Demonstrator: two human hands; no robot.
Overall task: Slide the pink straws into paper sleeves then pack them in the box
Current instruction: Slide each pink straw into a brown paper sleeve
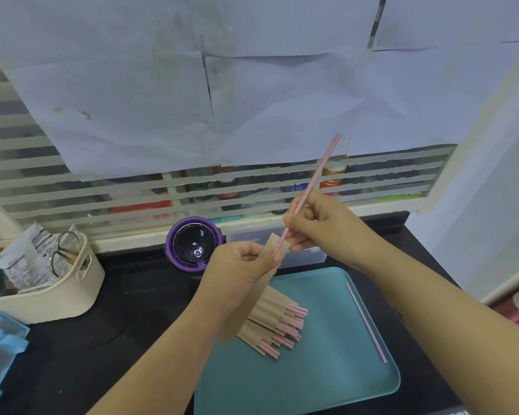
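**Straw tip at the sleeve's mouth**

My left hand grips a paper sleeve above the pile of sleeved straws on the teal tray. The pink straw touches the sleeve's top and slants up to the right, pinched in my right hand. A bare straw lies farther right.

Left forearm and right forearm, both bare, rise from the near side and converge above the far end of the flat teal plastic tray. Left hand: held over the tray's far-left corner, fingers curled, pinching a long brown paper sleeve near its upper end. Right hand: beyond the tray's far edge, fingertips pinching a thin pink straw low on its shaft. The straw's lower tip sits at the sleeve mouth. Contact between the two hands cannot be determined.
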